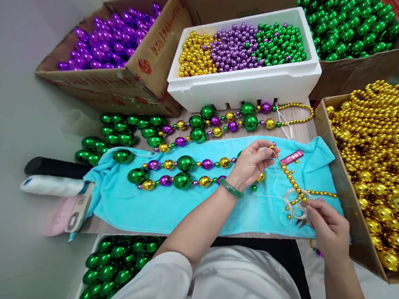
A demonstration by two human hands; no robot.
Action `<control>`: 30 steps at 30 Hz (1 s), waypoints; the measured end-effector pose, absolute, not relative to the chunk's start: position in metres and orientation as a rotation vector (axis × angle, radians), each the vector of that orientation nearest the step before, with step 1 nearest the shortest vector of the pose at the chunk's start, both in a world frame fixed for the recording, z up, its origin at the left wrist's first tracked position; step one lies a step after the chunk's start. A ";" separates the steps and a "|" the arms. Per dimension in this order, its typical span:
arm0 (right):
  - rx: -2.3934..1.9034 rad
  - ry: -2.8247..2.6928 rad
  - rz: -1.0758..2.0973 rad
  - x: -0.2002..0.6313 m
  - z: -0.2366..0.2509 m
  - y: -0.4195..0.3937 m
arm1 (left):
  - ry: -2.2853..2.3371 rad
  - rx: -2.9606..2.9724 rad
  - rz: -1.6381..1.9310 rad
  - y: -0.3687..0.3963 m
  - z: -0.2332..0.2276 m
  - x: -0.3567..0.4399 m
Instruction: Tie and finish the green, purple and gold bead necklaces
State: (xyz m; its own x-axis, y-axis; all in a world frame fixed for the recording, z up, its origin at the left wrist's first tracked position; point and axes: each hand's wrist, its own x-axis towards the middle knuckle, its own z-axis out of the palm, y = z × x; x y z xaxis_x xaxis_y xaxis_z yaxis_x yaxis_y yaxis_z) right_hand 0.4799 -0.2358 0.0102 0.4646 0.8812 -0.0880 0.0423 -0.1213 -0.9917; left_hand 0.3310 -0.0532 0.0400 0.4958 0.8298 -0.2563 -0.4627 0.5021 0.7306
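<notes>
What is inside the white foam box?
The white foam box holds small beads in three patches: gold, purple and green. Its bottom is covered by them.

Under your hands lies a soft, matt terry towel [162, 203], its nap slightly rough. The beads [184, 163] strung on it shine like mirror-finish plastic in green, gold and purple. Far off, the white box [246, 84] looks like matt, grainy foam. Left and right, the cartons [149, 58] are dull brown cardboard. Your left wrist wears a smooth, glossy bangle [230, 189].
</notes>
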 end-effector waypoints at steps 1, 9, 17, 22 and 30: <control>-1.531 -0.844 0.890 0.480 0.011 -0.236 | 0.660 0.650 0.859 -0.053 0.040 0.331; -1.530 -0.843 0.889 0.482 0.013 -0.236 | 0.662 0.682 0.882 -0.052 0.038 0.330; -1.588 -0.822 0.904 0.482 0.015 -0.234 | 0.707 1.031 0.965 -0.053 0.041 0.331; -1.560 -0.713 0.920 0.483 0.011 -0.230 | 0.682 1.367 0.749 -0.052 0.045 0.332; -1.497 -0.650 0.837 0.494 0.006 -0.232 | 0.951 2.141 0.408 -0.064 -0.013 0.381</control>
State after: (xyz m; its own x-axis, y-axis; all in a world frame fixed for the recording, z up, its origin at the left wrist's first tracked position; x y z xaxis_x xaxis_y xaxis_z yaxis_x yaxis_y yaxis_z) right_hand 0.4943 -0.2316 0.0056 0.5795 0.8050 -0.1271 -0.0756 -0.1021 -0.9919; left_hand 0.3810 -0.0643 -0.0128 0.6739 0.7388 -0.0103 0.5012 -0.4469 0.7410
